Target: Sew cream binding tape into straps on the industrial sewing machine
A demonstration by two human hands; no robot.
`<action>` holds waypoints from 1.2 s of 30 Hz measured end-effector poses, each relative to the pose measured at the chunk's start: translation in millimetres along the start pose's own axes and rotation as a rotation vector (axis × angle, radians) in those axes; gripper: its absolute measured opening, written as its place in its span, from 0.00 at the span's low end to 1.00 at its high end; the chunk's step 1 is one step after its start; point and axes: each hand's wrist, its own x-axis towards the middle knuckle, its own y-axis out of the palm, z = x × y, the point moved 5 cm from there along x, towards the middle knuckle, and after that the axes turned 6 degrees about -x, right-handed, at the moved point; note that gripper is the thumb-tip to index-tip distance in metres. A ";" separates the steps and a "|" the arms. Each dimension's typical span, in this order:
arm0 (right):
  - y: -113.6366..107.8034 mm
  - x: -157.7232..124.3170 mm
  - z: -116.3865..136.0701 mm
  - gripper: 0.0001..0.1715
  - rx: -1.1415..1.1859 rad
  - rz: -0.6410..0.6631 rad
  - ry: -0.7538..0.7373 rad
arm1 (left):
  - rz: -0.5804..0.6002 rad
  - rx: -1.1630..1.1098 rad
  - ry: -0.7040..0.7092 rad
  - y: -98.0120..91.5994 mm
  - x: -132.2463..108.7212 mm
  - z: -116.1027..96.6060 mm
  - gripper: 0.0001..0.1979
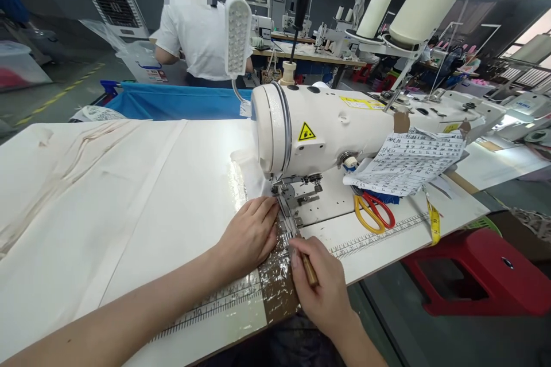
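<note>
A white sewing machine (327, 126) stands on the white table (379, 252), its presser foot (287, 198) at the middle. My left hand (249, 235) lies flat on the cream fabric (107, 200) just left of the foot, fingertips near the needle area. My right hand (322, 287) grips a thin wooden-handled tool (308, 268) whose tip points toward the foot. A taped, shiny patch (275, 275) covers the table edge between my hands.
Scissors with red and yellow handles (373, 211) lie right of the foot under a printed paper sheet (408, 160). A yellow tape measure (434, 223) hangs off the table. A red stool (473, 275) stands at right. A person in white (198, 34) works behind a blue bin (181, 102).
</note>
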 end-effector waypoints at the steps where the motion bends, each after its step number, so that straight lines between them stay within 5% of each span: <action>1: 4.3 4.0 1.0 0.12 -0.054 0.007 -0.021 | -0.006 -0.019 -0.007 -0.2 0.9 1.6 0.22; 13: 23.1 22.1 9.3 0.17 -0.441 0.089 -0.145 | -0.059 -0.078 0.039 0.7 1.6 8.9 0.19; 30: 40.2 27.2 14.5 0.23 -0.674 0.157 -0.063 | -0.038 -0.114 -0.052 -1.0 4.8 18.2 0.21; 36: 17.7 19.1 9.2 0.18 -0.361 0.104 -0.059 | -0.074 -0.111 -0.063 -6.6 6.6 26.8 0.20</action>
